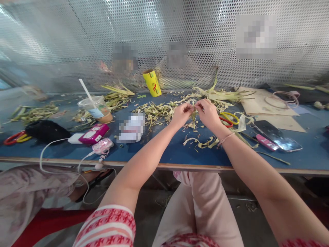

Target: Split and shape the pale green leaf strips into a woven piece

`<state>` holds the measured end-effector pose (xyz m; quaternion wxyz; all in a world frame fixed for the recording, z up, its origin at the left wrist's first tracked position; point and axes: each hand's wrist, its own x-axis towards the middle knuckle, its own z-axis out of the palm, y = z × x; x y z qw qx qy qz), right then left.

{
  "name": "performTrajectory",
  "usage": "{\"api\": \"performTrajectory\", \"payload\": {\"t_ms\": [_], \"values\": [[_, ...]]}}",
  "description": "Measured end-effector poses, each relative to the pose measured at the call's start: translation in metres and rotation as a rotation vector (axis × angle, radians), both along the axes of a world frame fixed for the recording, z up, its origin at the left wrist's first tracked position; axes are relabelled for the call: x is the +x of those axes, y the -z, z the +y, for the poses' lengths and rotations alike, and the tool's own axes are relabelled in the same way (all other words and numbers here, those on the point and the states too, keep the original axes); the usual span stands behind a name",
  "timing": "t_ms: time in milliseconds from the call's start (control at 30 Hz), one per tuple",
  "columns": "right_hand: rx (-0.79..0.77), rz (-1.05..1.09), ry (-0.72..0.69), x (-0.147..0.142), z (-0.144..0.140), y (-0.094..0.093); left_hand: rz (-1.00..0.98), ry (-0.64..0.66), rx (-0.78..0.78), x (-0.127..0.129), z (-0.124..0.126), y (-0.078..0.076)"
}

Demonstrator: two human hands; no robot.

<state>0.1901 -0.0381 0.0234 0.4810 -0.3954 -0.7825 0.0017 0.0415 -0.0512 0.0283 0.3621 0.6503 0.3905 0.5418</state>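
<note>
Over the blue tabletop (164, 151), my left hand (182, 112) and my right hand (207, 112) meet with fingertips pinched together. Between them is a thin yellow-green plant strip (193, 120), its lower end hanging down; the fingers cover most of it. Just left of my hands lies a heap of curled plant pieces (158, 113). Longer pale stalks (223, 95) lie beyond my right hand. Beside my right wrist are scissors (232, 117) with yellow and red handles. Loose pale peelings (205, 141) are scattered nearer me.
To the left stand a plastic cup (99, 111) with a straw and a yellow roll (152, 83). A black pouch (47, 131), magenta box (94, 133) and white cable (42, 154) lie near the front edge. Phones (288, 142) lie right. A perforated metal panel (205, 31) rises behind.
</note>
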Motion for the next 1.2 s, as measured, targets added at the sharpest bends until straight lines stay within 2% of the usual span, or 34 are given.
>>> {"api": "performTrajectory", "payload": {"t_ms": [133,300,467,667,900,1100,1200], "values": [[0.000,-0.027,-0.026,0.004,0.002,-0.001,-0.018,0.017,-0.018,0.000,0.001,0.002],[0.059,-0.129,-0.066,0.008,-0.002,-0.004,-0.009,-0.058,-0.057,0.001,0.001,0.004],[0.090,-0.296,0.019,0.006,-0.013,-0.008,-0.023,-0.100,-0.063,0.001,0.002,0.005],[0.128,-0.537,0.135,0.009,-0.016,-0.013,0.075,-0.137,-0.010,0.002,0.000,0.005],[0.101,-0.696,0.121,0.012,-0.010,-0.013,0.341,-0.220,0.179,-0.002,0.005,0.011],[0.110,-0.752,0.180,0.008,-0.016,-0.017,0.553,-0.282,0.469,-0.008,0.012,0.014],[0.080,-0.701,0.168,0.006,-0.018,-0.018,0.612,-0.289,0.539,-0.010,0.010,0.013]]}}
